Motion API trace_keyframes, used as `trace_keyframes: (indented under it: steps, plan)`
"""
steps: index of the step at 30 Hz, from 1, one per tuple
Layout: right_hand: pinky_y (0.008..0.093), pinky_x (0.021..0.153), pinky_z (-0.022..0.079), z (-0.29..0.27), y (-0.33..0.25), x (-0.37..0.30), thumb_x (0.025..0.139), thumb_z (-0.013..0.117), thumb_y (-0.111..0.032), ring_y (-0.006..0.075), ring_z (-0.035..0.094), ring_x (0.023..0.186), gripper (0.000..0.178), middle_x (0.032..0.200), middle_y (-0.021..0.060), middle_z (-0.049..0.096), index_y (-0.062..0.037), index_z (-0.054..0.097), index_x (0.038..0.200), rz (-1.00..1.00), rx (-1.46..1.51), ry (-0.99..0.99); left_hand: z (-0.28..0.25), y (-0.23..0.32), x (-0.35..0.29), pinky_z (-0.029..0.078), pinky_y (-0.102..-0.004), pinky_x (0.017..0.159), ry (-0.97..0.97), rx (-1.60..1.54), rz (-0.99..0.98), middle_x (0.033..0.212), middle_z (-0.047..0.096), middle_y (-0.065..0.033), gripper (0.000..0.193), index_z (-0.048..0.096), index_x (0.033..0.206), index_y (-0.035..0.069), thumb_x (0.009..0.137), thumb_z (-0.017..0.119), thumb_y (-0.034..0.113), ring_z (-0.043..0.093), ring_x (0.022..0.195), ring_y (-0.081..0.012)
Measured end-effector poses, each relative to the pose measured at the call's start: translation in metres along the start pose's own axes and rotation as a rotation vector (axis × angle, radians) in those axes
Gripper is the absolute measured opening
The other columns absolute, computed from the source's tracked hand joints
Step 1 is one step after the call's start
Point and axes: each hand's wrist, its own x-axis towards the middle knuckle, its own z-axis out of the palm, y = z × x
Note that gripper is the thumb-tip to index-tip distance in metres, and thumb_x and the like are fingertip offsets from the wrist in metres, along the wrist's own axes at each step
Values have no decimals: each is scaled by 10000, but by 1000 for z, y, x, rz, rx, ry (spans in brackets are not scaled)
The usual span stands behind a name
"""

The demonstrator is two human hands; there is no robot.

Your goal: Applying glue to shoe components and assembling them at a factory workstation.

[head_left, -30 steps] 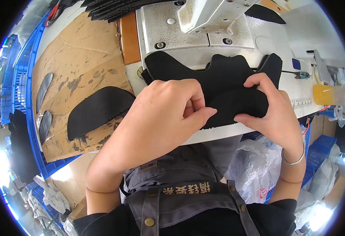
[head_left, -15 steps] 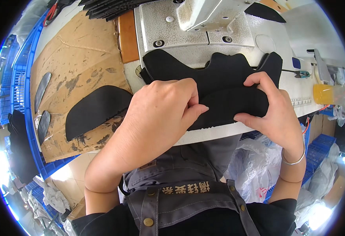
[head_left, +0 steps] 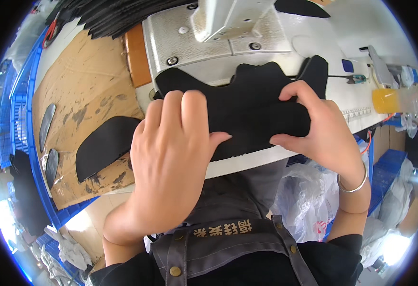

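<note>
A black sheet piece (head_left: 254, 112) with a wavy, notched far edge lies in front of the metal machine bed, its near side folded or doubled over. My left hand (head_left: 173, 128) covers its left end, with the fingers curled down onto it and the thumb pointing right. The left fingertips are hidden behind the hand. At the piece's right end, my right hand (head_left: 318, 126) grips it, index finger bent over the top and thumb along the near edge. Left of my left hand, a black half-oval piece (head_left: 105, 148) rests on a stained cardboard sheet (head_left: 85, 78).
Beyond the piece stands a white machine column (head_left: 213, 19) on its metal bed (head_left: 213, 55). Stacked black pieces (head_left: 108, 19) sit at the far left, near red-handled scissors (head_left: 51, 32). Two dark slivers (head_left: 47, 125) lie on the cardboard. A yellow-filled bottle (head_left: 385, 101) is at right.
My left hand has turned more upright and shifted left, onto the left end of the black piece. My right hand keeps its grip. The whole scene has shifted slightly left in view.
</note>
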Motion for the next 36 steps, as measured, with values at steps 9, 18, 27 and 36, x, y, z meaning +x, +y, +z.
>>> trace_keyframes:
  steps: [9, 18, 27, 36]
  plan:
    - [331, 526, 401, 3, 24, -4, 695, 772, -92, 264, 548, 568, 457, 765, 80, 578, -77, 522, 1076, -215, -10, 208, 58, 31, -19, 309, -447, 1093, -111, -16, 398, 1464, 379, -193, 966, 418, 1368, -46, 594, 711, 453, 381, 1354, -322]
    - [197, 493, 325, 8, 43, -17, 836, 657, -10, 26, 391, 545, 239, 668, -35, 430, -46, 576, 1059, -41, 364, 263, 54, 30, -18, 284, -484, 1094, -178, 52, 435, 1472, 357, -220, 847, 404, 1393, -12, 773, 595, 533, 355, 1356, -378]
    - [328, 570, 476, 12, 49, -18, 797, 664, -40, 239, 602, 638, 204, 818, 89, 612, -53, 579, 982, -206, 179, 342, 52, 32, -18, 288, -439, 1105, -202, 103, 413, 1506, 348, -83, 891, 417, 1429, 154, 645, 686, 484, 349, 1370, -288]
    - [350, 571, 493, 16, 54, -18, 801, 661, -54, 271, 615, 679, 199, 859, 80, 615, -68, 581, 982, -334, 26, 398, 55, 34, -18, 309, -433, 1093, -178, 120, 416, 1490, 375, -76, 877, 440, 1397, 147, 620, 708, 450, 373, 1353, -283]
